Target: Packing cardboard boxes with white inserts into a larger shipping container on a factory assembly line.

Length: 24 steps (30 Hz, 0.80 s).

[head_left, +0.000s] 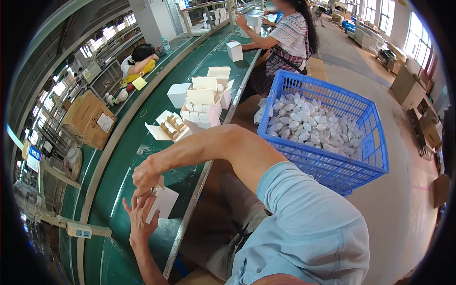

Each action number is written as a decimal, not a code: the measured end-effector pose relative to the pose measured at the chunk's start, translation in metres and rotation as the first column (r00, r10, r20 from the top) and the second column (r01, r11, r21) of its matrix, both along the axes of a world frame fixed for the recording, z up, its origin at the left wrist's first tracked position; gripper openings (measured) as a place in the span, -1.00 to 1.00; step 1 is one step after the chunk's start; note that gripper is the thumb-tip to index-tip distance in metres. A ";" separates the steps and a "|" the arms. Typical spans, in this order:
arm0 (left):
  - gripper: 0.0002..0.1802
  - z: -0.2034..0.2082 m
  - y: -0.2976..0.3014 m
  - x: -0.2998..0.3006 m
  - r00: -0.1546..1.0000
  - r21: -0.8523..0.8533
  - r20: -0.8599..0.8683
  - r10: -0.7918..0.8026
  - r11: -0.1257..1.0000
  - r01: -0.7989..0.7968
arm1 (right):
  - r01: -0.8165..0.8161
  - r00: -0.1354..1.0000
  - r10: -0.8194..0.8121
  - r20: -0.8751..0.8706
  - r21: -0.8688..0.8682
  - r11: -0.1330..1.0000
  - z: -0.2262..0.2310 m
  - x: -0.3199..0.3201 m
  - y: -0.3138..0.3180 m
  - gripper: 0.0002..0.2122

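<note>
A small white carton box [167, 201] lies on the green work surface in front of me. My left hand [142, 219] holds it from the left side, fingers along its face and one finger stuck out. My right hand [148, 175] reaches across from above, its fingers bent and pressed at the box's far left end, by a raised flap [161, 182]. Whether those fingertips also grip something small is hidden. Farther along the surface stand open white boxes [199, 102] packed with smaller cartons, and a lower open box [172, 126] with brown cardboard dividers.
On my right stands a blue plastic crate [327, 164] full of white, pointed bulb-like pieces [308, 121]. A co-worker [290, 35] sits farther up the line by white boxes [234, 51]. Another person [138, 61] leans beyond the left rail, near a brown carton [89, 119].
</note>
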<state>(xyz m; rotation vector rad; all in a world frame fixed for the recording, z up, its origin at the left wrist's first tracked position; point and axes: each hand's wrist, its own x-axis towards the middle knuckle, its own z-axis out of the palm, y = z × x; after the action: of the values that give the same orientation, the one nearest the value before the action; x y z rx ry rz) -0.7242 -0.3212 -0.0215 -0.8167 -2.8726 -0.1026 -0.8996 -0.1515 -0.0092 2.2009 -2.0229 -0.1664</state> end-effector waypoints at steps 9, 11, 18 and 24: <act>-0.08 0.012 0.003 -0.018 0.990 -0.100 0.121 -0.069 0.992 0.081 | 0.006 0.991 0.031 0.132 -0.276 0.961 -0.025 -0.010 0.001 -0.85; -0.05 0.013 0.001 -0.020 0.989 -0.123 0.113 -0.099 0.986 0.113 | 0.048 0.982 0.000 0.191 -0.245 0.968 -0.028 -0.015 0.004 -0.90; 0.03 0.015 -0.001 -0.028 0.980 -0.084 0.132 -0.147 0.984 0.159 | 0.060 0.970 0.028 0.241 -0.349 0.935 -0.032 -0.022 0.023 -0.95; 0.15 0.028 0.006 -0.026 0.960 -0.062 0.238 -0.147 0.984 0.166 | 0.197 0.868 -0.016 0.496 -0.316 0.928 -0.047 -0.027 0.020 -0.83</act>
<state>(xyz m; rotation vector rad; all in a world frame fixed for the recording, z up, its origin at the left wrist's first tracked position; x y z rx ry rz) -0.7498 -0.3155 0.0062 -1.1183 -3.0408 -0.1070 -0.9269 -0.1310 -0.0558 2.0291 -2.1855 0.7669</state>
